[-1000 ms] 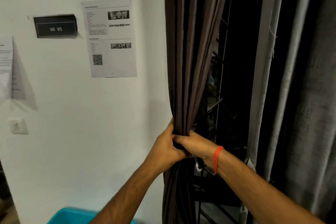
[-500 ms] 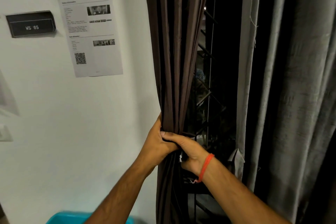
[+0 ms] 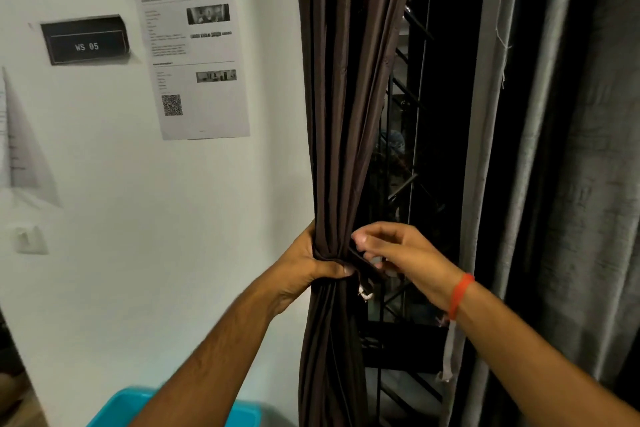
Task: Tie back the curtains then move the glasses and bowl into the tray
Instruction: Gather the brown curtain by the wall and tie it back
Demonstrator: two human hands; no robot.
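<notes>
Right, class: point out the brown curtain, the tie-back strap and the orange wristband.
brown curtain (image 3: 341, 114): head view, on the gathered folds above the hands.
tie-back strap (image 3: 360, 258): head view, on the dark band beside the right hand's fingertips.
orange wristband (image 3: 460, 295): head view, on the band across the right wrist.

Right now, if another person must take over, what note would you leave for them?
Left hand grips the gathered brown curtain at its waist. Right hand pinches the dark tie-back strip beside it; the tie is not yet fastened. Grey curtain hangs loose, untied. Blue tray is below. Glasses and bowl are out of view. Left: finish this tie, tie the grey curtain, load the tray.
</notes>
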